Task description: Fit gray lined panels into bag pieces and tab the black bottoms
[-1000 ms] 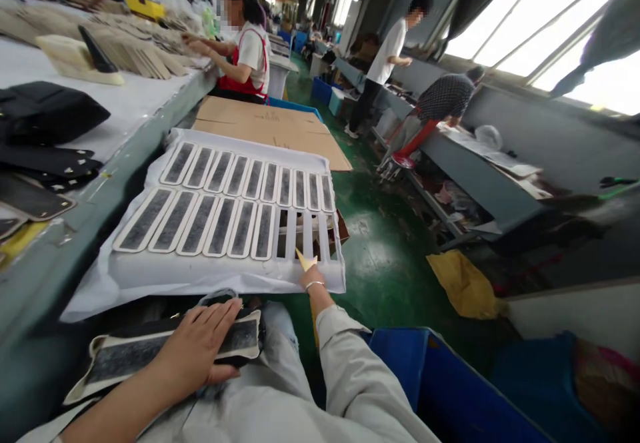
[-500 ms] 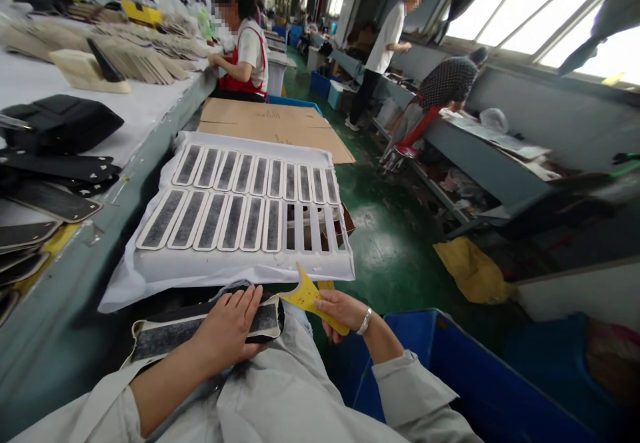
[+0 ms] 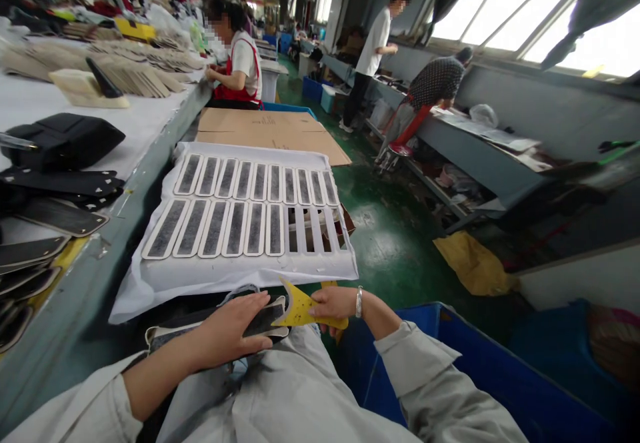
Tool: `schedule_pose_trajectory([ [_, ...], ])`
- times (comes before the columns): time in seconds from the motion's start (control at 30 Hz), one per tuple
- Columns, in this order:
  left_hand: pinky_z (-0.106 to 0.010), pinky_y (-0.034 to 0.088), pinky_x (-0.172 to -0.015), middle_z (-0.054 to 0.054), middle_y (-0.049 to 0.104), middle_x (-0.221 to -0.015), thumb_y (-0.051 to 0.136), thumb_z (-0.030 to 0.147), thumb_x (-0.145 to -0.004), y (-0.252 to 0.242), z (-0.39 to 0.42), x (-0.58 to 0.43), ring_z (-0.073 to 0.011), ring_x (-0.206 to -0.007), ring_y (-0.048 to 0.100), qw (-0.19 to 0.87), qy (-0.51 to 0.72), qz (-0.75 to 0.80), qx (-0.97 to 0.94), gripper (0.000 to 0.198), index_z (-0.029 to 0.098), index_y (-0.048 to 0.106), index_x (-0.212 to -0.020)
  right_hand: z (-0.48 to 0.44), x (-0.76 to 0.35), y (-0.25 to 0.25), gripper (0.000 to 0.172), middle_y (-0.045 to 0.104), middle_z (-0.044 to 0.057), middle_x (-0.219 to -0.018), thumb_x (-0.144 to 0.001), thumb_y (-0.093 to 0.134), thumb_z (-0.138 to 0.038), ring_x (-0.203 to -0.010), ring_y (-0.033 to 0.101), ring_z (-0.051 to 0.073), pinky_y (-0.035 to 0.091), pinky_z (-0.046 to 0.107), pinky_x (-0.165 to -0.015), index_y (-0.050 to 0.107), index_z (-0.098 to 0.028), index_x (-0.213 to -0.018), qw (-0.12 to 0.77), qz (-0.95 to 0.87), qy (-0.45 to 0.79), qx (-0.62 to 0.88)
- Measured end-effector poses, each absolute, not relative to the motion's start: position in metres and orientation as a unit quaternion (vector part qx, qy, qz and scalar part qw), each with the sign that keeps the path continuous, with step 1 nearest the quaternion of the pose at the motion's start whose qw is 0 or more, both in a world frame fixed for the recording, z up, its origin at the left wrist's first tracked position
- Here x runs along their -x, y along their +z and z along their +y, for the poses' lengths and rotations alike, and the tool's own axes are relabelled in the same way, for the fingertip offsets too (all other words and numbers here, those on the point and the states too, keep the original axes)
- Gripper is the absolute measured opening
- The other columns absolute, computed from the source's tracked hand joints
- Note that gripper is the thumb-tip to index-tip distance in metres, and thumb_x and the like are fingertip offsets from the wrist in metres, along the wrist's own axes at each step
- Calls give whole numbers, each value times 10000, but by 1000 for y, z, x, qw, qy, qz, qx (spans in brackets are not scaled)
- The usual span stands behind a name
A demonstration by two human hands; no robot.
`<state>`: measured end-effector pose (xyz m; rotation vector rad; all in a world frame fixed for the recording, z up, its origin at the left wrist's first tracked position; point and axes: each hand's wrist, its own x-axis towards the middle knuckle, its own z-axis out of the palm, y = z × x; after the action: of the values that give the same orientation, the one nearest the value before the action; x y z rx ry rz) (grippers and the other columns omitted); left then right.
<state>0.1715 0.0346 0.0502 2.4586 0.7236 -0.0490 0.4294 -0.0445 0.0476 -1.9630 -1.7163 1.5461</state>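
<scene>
My left hand (image 3: pixel 234 328) lies flat, fingers stretched, on a stack of grey strips with cream borders (image 3: pixel 260 320) resting on my lap. My right hand (image 3: pixel 331 304) grips a yellow scraper (image 3: pixel 297 308) whose pointed tip touches the right end of that stack. Just beyond my knees sits a white slotted tray (image 3: pixel 235 266) with two rows of slots. Most slots hold grey strips (image 3: pixel 215 226); the last three in the near row show as open gaps (image 3: pixel 313 230).
A long grey workbench (image 3: pixel 85 276) at left carries black pieces and tan stacks. Flat cardboard (image 3: pixel 270 130) lies behind the tray. A blue bin (image 3: pixel 480 376) stands at my right. Three other people work farther back. A yellow bag (image 3: pixel 470 263) lies on the green floor.
My right hand came back from the tray's near right edge with the yellow scraper and now holds it against the stack on my lap. My left hand stayed on the stack.
</scene>
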Motion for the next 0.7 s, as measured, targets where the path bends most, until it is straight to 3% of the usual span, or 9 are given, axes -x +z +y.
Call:
schedule_pose_trajectory([
  [0.1,-325,431,-900,-68,648,-1136,329,601,-849,63,65,-189,-235,-1026,593,496,-69,274,-821,548,204,598,-1115,-16,-424,59,252,656,58,-630,-842,542,-337,-507,600,149,456,241,-535,613,-134,-710,7,-610,444,656],
  [0.2,-296,418,-906,-50,687,-1017,238,672,-839,55,83,-211,-213,-967,610,679,-89,244,-687,633,198,647,-932,0,-411,62,400,672,160,-818,-893,414,-436,-782,640,265,461,349,-692,626,-124,-763,-7,-632,340,696],
  [0.3,-320,428,-902,-100,682,-1004,188,742,-799,35,91,-221,-211,-953,621,812,-58,273,-512,744,144,606,-942,-1,-395,56,447,676,156,-830,-920,321,-453,-816,640,277,446,357,-708,632,-136,-864,-12,-639,242,730],
  [0.5,-354,473,-825,-111,710,-912,436,710,-753,21,91,-216,-225,-886,657,849,-21,375,-372,674,139,536,-1096,-10,-384,46,480,692,78,-806,-958,255,-427,-754,643,187,412,272,-685,646,-187,-818,-16,-691,147,707],
  [0.7,-358,423,-907,-60,722,-862,612,539,-716,30,84,-217,-240,-915,630,832,-3,325,-449,433,136,678,-858,1,-381,48,483,691,71,-779,-965,237,-416,-719,638,190,393,273,-631,641,-185,-835,-15,-740,116,663],
])
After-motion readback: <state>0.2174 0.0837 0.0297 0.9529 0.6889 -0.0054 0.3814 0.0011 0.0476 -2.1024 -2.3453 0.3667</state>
